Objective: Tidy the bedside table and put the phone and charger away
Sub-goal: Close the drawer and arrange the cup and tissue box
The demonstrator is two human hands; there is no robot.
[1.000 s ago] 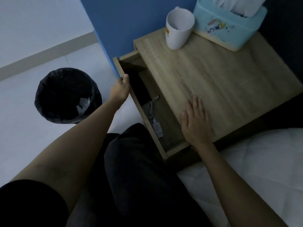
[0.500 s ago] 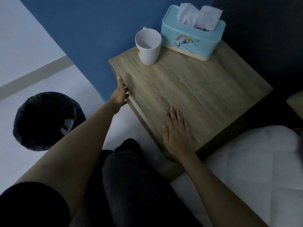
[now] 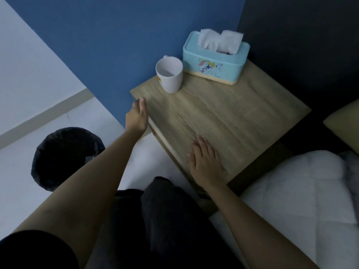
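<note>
With the drawer front flush and no phone or charger in sight, the tidying looks nearly finished.

Nearest, the right hand [image 3: 206,164] lies flat and empty on the bedside table [image 3: 242,117] by its near corner; the left hand [image 3: 138,115], open and holding nothing, hovers at the left edge; farther back, a mug [image 3: 170,76] and tissue box [image 3: 215,61] stand along the far edge.
</note>
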